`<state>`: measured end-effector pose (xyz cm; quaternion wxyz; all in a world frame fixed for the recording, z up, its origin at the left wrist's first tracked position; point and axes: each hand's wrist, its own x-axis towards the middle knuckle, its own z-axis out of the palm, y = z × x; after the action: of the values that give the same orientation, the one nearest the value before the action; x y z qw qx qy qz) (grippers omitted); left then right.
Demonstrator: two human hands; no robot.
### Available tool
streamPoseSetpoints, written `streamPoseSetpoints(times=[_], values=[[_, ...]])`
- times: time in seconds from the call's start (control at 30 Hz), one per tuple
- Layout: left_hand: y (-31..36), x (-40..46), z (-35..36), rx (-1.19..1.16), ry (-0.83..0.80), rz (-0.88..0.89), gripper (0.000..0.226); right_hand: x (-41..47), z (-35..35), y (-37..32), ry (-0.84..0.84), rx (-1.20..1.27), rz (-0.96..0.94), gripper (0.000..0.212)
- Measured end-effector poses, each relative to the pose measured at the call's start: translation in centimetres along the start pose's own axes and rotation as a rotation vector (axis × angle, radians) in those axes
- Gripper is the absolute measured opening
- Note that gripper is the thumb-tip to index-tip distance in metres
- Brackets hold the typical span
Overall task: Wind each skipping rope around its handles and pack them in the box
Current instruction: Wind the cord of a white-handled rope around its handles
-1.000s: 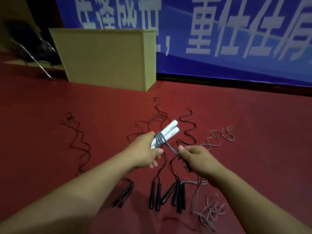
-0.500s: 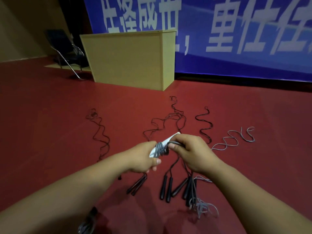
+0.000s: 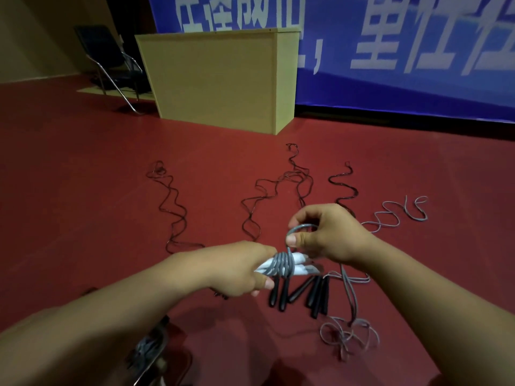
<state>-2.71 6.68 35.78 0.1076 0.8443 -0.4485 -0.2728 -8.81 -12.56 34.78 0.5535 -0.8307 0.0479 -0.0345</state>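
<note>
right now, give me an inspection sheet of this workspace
surface: red floor, bare where shown
job's things: white handles side by side, grey rope coiled round them with slack trailing to a loose pile; black handles and dark ropes lie unwound on the floor
clutter: blurred grey bundle at bottom edge, cannot tell what
grippers: left hand grips the white handles; right hand pinches a loop of grey rope above them
cables: nothing seen apart from the ropes
surroundings: wooden lectern, black chair, blue banner
</note>
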Motion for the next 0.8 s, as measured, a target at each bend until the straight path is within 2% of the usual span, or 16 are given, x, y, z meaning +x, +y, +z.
streamPoseSetpoints(times=[0.27, 0.37, 0.47, 0.57, 0.67, 0.8], values=[[-2.4, -3.4, -0.2, -0.486, -0.020, 0.112, 0.014, 0.0, 3.0, -1.8, 0.001, 0.262, 0.030, 0.012], [-2.2, -3.5, -0.3, -0.621, -0.092, 0.112, 0.020, -0.1, 2.7, -2.4, -0.059, 0.442, 0.149, 0.012], [-2.2, -3.1, 0.4, -0.768, -0.194, 0.153, 0.013, -0.4, 2.0, -2.5, -0.120, 0.593, 0.304, 0.013], [-2.7, -2.2, 0.5, -0.899, -0.264, 0.223, 0.011, -0.3, 1.5, -2.2, -0.061, 0.734, 0.393, 0.013], [-2.9, -1.3, 0.9, -1.065, -0.307, 0.274, 0.008, 0.0, 1.8, -1.7, 0.036, 0.746, 0.449, 0.009], [-3.0, 0.6, 1.4, -1.175, -0.303, 0.199, 0.010, 0.1, 3.3, -0.4, 0.063, 0.642, 0.439, 0.009]])
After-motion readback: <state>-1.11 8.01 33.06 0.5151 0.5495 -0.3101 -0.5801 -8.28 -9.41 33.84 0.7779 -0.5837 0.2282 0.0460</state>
